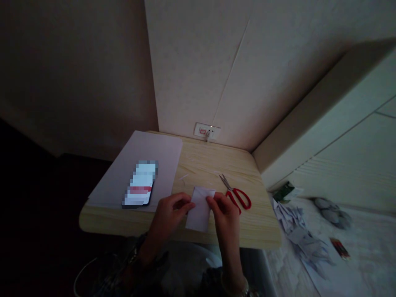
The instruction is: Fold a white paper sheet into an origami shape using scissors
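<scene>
A small folded white paper (pixel 200 208) lies near the front edge of a light wooden table (pixel 198 165). My left hand (pixel 170 214) pinches its left edge, fingers curled against the paper. My right hand (pixel 225 210) grips its right edge, fingers closed on the fold. Red-handled scissors (pixel 236 194) lie on the table just right of my right hand, blades pointing away from me. A phone (pixel 140 183) with a lit screen rests on a large white sheet (pixel 139 165) left of my left hand.
A wall socket (pixel 206 132) sits at the table's far edge against the wall. Right of the table, on a pale surface, lie a pile of white paper scraps (pixel 297 231), a dark green box (pixel 284 192) and a grey object (pixel 332 212).
</scene>
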`<act>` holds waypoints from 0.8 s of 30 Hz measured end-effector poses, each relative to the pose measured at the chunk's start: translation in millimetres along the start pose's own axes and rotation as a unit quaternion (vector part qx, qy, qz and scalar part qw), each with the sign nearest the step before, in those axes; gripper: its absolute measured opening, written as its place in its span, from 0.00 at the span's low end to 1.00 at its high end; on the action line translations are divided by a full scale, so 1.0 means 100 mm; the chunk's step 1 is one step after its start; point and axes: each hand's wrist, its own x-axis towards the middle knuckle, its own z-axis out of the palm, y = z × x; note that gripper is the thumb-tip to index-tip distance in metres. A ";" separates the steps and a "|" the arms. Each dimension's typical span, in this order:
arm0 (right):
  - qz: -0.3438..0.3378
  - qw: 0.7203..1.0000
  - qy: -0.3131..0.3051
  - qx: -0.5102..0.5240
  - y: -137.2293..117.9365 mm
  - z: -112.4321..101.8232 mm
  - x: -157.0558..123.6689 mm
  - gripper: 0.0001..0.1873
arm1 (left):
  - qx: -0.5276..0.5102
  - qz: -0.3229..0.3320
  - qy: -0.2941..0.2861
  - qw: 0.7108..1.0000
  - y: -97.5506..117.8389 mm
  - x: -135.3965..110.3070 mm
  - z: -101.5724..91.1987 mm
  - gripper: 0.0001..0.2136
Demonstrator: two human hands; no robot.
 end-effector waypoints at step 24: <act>0.004 0.999 0.003 0.052 -0.09 -0.02 0.07 0.11 | -0.020 -0.045 -0.062 0.997 0.07 0.02 -0.11 0.06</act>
